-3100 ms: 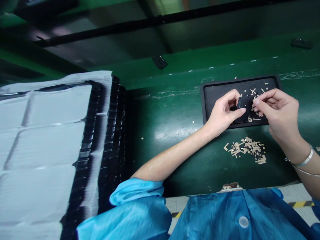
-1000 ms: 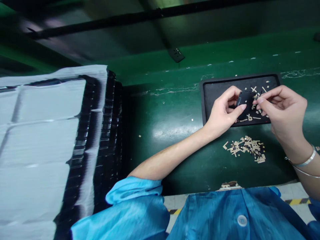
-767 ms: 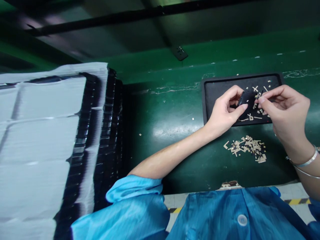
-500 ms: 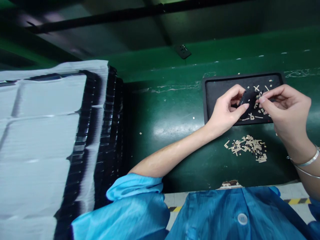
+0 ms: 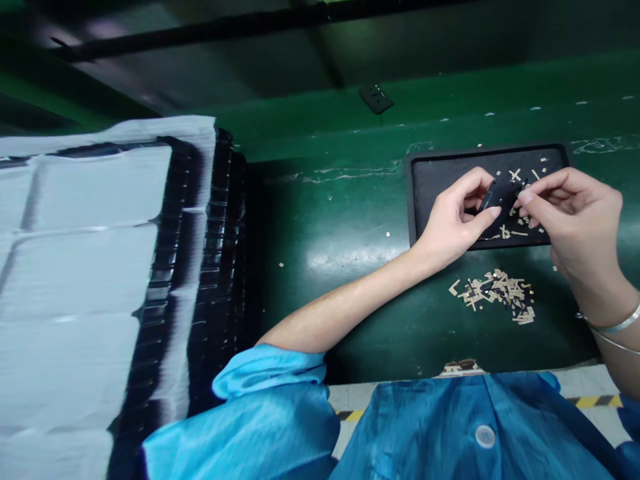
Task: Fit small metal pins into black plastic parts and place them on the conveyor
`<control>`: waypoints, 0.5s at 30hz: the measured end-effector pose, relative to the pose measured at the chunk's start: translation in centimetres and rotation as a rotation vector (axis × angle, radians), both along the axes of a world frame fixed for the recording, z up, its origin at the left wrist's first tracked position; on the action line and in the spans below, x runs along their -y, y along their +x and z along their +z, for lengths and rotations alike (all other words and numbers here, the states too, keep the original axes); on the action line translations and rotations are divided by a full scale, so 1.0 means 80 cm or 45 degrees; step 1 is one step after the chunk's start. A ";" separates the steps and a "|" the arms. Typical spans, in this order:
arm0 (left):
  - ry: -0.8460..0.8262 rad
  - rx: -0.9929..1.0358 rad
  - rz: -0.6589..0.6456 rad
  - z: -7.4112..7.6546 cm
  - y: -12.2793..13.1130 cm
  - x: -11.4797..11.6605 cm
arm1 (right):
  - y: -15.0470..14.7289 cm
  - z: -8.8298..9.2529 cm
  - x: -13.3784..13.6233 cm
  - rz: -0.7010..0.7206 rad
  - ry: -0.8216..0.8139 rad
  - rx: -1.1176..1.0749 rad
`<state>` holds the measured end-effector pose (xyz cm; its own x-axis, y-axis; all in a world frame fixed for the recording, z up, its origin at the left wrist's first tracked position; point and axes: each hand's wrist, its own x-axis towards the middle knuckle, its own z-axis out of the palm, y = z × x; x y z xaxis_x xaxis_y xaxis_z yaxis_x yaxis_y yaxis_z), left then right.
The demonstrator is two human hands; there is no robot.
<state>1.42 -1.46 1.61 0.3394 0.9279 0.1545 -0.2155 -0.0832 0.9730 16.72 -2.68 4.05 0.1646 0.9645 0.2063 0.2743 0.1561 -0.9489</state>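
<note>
My left hand (image 5: 463, 210) grips a small flat black part (image 5: 499, 198) between thumb and fingers, tilted above a black tray (image 5: 425, 160). At that part's right edge, my right hand (image 5: 575, 210) is closed in a pinch; whatever lies between its fingertips is too small to make out. Scattered in the tray, beneath and beside my hands, are several small beige scraps (image 5: 519, 233). A pile of similar beige and dark bits (image 5: 497, 290) lies on the green bench in front of the tray.
On the left stands a stack of black trays (image 5: 210, 267) topped with whitish sheeting (image 5: 90, 267). Toward the back of the green bench (image 5: 345, 220) rests a flat black piece with holes (image 5: 376, 99). The bench's front edge has a chipped spot (image 5: 461, 367).
The black part has tilted slightly in my left hand, and its face catches the light differently. My right hand keeps its pinch almost in place. The view has shifted a little.
</note>
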 end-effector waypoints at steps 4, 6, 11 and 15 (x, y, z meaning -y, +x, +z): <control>-0.005 -0.011 0.009 0.000 0.000 0.000 | 0.000 -0.001 -0.001 -0.002 0.004 -0.003; -0.007 -0.010 0.011 -0.001 -0.001 0.000 | 0.000 -0.001 -0.001 0.000 0.005 -0.002; -0.022 0.000 0.015 0.001 -0.001 0.001 | 0.001 -0.001 0.000 0.010 -0.008 -0.016; -0.019 0.015 0.014 0.002 -0.001 0.001 | 0.001 0.000 0.000 0.007 -0.012 -0.030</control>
<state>1.35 -1.55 1.74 0.3271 0.9339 0.1446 -0.2259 -0.0714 0.9715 16.79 -2.65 4.05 0.1643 0.9673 0.1935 0.2514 0.1486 -0.9564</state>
